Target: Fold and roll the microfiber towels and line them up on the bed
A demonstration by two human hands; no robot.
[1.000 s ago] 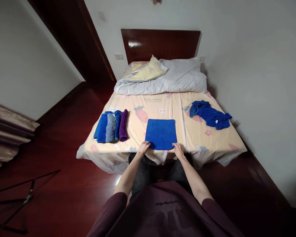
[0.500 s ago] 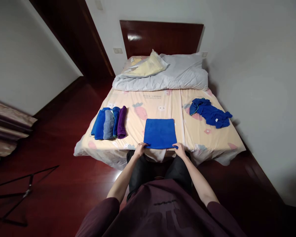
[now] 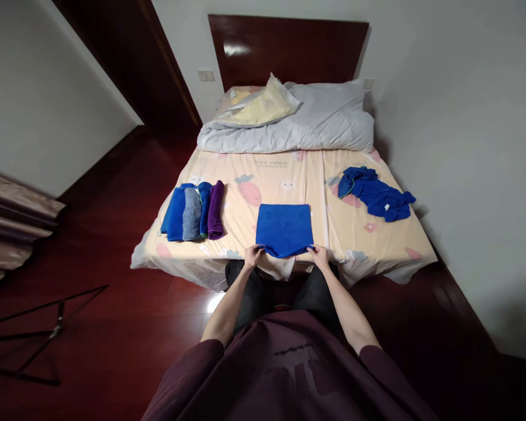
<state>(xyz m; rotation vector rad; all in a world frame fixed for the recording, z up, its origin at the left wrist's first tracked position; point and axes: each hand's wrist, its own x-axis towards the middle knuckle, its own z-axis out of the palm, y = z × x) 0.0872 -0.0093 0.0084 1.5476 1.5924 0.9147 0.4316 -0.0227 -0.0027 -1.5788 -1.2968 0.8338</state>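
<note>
A blue towel [image 3: 284,228], folded to a rough square, lies flat near the front edge of the bed. My left hand [image 3: 253,256] pinches its near left corner. At the near right corner, my right hand [image 3: 319,256] grips the cloth between thumb and fingers. Between my hands the near edge is lifted slightly and sags in the middle. Rolled towels [image 3: 191,215] in blue, grey and purple lie side by side to the left. On the right is a crumpled blue heap of cloth [image 3: 379,196] with a small white tag.
The bed [image 3: 228,169] has a patterned sheet. A grey quilt [image 3: 328,120] and a pale yellow cloth [image 3: 272,105] lie by the dark headboard [image 3: 289,49]. Black stand legs [image 3: 55,333] rest on the floor at left, near a curtain [image 3: 13,228].
Both hands still hold the near corners. The towel's near edge, almost straight before, now droops between them. The whole view has tilted slightly, and my forearms are a little closer together.
</note>
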